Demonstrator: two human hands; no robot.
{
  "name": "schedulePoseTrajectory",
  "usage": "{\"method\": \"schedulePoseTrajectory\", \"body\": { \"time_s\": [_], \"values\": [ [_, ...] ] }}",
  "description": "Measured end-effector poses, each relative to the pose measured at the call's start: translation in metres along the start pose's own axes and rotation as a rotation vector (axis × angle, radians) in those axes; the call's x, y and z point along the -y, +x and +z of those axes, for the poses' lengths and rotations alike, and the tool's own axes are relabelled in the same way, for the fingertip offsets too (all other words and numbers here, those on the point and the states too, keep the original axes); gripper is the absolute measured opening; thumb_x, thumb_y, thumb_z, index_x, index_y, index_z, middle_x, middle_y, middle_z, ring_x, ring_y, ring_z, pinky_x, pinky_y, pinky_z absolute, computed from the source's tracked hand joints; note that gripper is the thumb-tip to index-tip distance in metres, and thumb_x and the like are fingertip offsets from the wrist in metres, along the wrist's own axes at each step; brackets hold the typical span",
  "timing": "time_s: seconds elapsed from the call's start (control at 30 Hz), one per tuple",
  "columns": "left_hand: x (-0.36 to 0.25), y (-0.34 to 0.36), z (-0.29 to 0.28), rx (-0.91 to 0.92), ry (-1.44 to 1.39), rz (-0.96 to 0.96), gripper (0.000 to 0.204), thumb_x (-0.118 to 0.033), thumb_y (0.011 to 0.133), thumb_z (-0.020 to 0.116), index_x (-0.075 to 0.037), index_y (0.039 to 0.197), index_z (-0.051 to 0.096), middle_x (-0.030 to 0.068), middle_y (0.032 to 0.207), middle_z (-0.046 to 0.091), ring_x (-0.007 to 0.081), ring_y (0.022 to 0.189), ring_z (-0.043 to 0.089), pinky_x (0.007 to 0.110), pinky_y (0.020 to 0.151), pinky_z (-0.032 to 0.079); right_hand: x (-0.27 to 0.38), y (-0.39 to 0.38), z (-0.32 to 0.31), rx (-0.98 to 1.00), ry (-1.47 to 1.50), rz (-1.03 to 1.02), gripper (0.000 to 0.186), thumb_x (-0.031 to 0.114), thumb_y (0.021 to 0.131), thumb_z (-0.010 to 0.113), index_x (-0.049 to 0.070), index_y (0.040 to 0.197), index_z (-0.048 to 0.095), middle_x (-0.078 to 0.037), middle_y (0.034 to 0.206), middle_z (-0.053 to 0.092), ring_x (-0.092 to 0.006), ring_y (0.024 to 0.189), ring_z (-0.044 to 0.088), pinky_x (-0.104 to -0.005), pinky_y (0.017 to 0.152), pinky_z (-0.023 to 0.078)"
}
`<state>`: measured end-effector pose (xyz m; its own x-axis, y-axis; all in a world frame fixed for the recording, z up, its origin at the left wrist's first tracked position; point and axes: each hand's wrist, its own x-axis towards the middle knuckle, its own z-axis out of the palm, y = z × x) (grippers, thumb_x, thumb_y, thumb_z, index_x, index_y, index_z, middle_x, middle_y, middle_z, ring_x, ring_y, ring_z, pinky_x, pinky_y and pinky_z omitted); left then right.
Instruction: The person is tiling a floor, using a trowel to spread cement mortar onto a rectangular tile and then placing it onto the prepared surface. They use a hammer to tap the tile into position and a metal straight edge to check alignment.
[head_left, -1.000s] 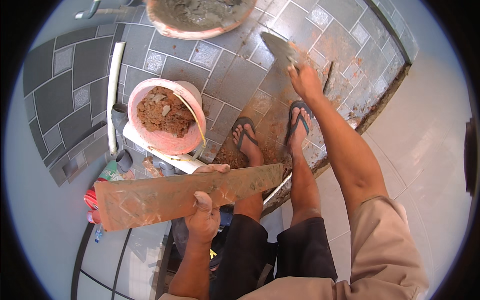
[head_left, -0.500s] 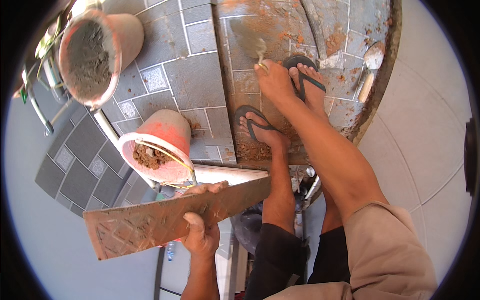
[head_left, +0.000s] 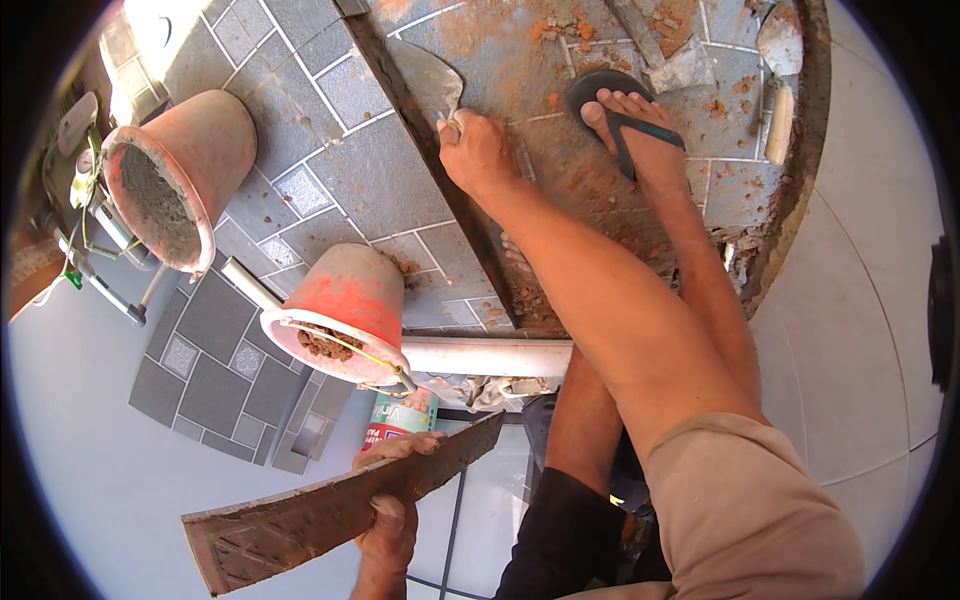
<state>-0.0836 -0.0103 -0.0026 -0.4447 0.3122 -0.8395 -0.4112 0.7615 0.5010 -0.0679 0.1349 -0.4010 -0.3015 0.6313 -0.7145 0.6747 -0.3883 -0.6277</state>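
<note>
My left hand grips a long, narrow tile strip at the lower left, thumb on the near face and fingers over the top edge. The strip is tilted, and its brown, mortar-stained face has a ribbed pattern. My right hand is closed round the handle of a trowel, most of which it hides. The grey trowel blade points away from me, beside the dark raised edge of the grey tiling. Whether the blade touches the surface I cannot tell.
A bucket of grey mortar stands left; a red-stained bucket with brown lumps is nearer. Below it is a paint can. Another trowel with a wooden handle lies far right, near my sandalled foot. Orange crumbs litter the tiles.
My right hand and the trowel have moved left, from the dusty tiles to the raised edge. My left hand and the tile strip sit lower in view. The whole view has shifted and turned.
</note>
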Motion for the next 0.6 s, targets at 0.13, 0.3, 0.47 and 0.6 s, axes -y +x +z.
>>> {"method": "schedulePoseTrajectory", "body": {
  "time_s": [0.13, 0.3, 0.47, 0.6],
  "values": [
    [0.004, -0.004, 0.002, 0.015, 0.008, -0.023, 0.068, -0.057, 0.102, 0.067, 0.001, 0.135, 0.056, 0.0222, 0.127, 0.066, 0.0437, 0.125, 0.063, 0.061, 0.112, 0.048, -0.016, 0.012, 0.0, -0.035, -0.002, -0.099, 0.036, 0.033, 0.1, 0.065, -0.003, 0.103, 0.073, -0.031, 0.099, 0.074, -0.0524, 0.097, 0.071, -0.0574, 0.09, 0.057],
    [0.013, -0.002, 0.004, 0.017, -0.043, -0.083, 0.064, -0.052, 0.104, 0.066, 0.002, 0.135, 0.056, 0.0236, 0.126, 0.067, 0.0417, 0.123, 0.065, 0.059, 0.11, 0.05, -0.021, 0.012, -0.012, 0.017, 0.0, -0.13, 0.035, 0.034, 0.1, 0.064, 0.0, 0.103, 0.074, -0.031, 0.098, 0.074, -0.0531, 0.097, 0.07, -0.0574, 0.09, 0.057],
    [0.03, 0.005, 0.008, 0.021, -0.081, -0.065, 0.058, -0.047, 0.107, 0.063, 0.002, 0.136, 0.054, 0.0249, 0.125, 0.066, 0.0409, 0.121, 0.066, 0.057, 0.107, 0.052, -0.03, -0.017, -0.015, 0.061, 0.081, -0.156, 0.035, 0.036, 0.1, 0.064, 0.002, 0.102, 0.071, -0.031, 0.098, 0.073, -0.053, 0.096, 0.069, -0.0593, 0.087, 0.055],
    [0.027, 0.005, 0.006, 0.015, -0.116, -0.102, 0.056, -0.046, 0.108, 0.062, 0.002, 0.136, 0.054, 0.025, 0.125, 0.066, 0.0417, 0.123, 0.065, 0.059, 0.111, 0.049, -0.064, -0.031, -0.006, -0.096, 0.002, -0.118, 0.035, 0.037, 0.101, 0.064, 0.003, 0.1, 0.068, -0.03, 0.095, 0.072, -0.0538, 0.095, 0.068, -0.0601, 0.086, 0.054]
  ]
}}
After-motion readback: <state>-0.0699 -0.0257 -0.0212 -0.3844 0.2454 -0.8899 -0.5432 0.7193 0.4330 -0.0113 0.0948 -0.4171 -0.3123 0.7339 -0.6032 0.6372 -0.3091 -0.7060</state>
